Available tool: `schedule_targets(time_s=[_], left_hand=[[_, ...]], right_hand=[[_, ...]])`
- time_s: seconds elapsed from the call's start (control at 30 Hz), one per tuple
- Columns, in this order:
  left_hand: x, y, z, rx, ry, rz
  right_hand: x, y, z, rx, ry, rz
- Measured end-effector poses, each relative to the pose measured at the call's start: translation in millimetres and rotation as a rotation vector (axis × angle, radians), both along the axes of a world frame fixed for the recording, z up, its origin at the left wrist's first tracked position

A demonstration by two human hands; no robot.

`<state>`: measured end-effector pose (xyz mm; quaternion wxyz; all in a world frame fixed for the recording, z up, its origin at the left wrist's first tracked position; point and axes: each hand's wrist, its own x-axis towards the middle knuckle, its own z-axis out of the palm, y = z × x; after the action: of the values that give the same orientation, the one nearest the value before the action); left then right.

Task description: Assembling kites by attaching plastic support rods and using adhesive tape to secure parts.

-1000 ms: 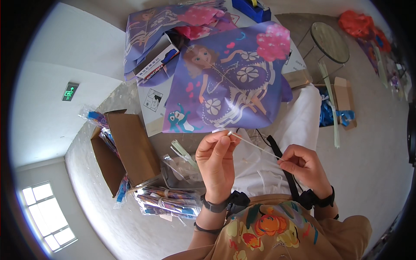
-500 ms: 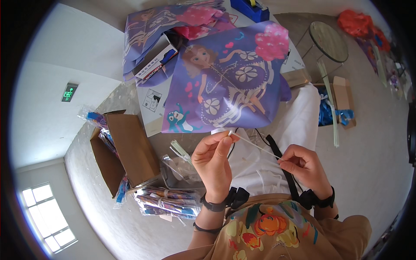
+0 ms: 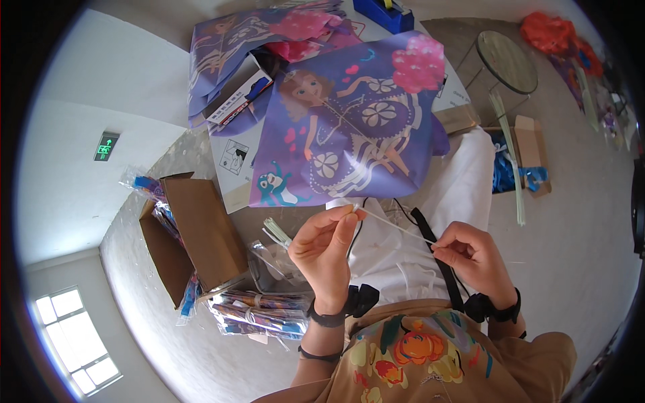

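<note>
Between my hands runs a thin white rod [image 3: 396,226]. My left hand [image 3: 324,255] pinches its left end between thumb and fingertips. My right hand [image 3: 474,258] is closed on the other end, fingers curled. Just beyond them, a purple sheet [image 3: 366,144] printed with a cartoon girl in a gown and pink balloons lies over my knees and the work surface. Its lower edge is close to my left fingertips, and a thin line or seam crosses the print.
More printed sheets [image 3: 228,47] and a cardboard carton [image 3: 208,228] are at left. A blue tape dispenser [image 3: 386,15] sits at the far edge. Bundled packages [image 3: 262,312] lie on the floor. Right are a round stool [image 3: 507,62], an open box [image 3: 534,158] and pale rods [image 3: 508,144].
My left hand has shifted slightly left, with the rod still in its pinch. My right hand has barely moved. The view has tilted a little; the sheet lies as before.
</note>
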<state>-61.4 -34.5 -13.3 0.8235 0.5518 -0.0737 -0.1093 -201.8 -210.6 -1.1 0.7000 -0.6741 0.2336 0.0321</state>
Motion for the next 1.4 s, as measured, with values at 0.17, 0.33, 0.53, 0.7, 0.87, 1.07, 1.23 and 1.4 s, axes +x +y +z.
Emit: schedule_targets(time_s=[0.17, 0.33, 0.53, 0.7, 0.87, 1.07, 1.23, 1.4], left_hand=[[6.2, 6.7, -2.8, 0.036, 0.017, -0.041], [22.2, 13.3, 0.8, 0.098, 0.165, -0.401], [54.5, 4.4, -20.6, -0.008, 0.276, -0.614], [75.6, -11.4, -16.7, 0.09, 0.212, -0.462], [124.6, -25.4, -37.4, -0.029, 0.191, -0.542], [183.8, -49.0, -51.6, -0.129, 0.219, -0.632], [224.3, -69.7, -61.6, -0.129, 0.195, -0.603], [256.1, -78.3, -88.3, -0.287, 0.257, -0.524]], right_hand=[[0.5, -8.7, -3.9, 0.014, -0.004, 0.001], [6.7, -14.3, 8.7, 0.061, 0.051, 0.05], [36.2, -26.9, 3.6, 0.103, 0.069, 0.15], [75.6, -48.1, -1.8, 0.02, -0.068, 0.151], [127.2, -83.6, -14.1, 0.176, -0.024, 0.331], [195.0, -111.3, -17.3, 0.177, 0.024, 0.41], [252.8, -125.2, -21.1, 0.058, -0.028, 0.432], [297.7, -125.8, -52.2, 0.133, -0.109, 0.431]])
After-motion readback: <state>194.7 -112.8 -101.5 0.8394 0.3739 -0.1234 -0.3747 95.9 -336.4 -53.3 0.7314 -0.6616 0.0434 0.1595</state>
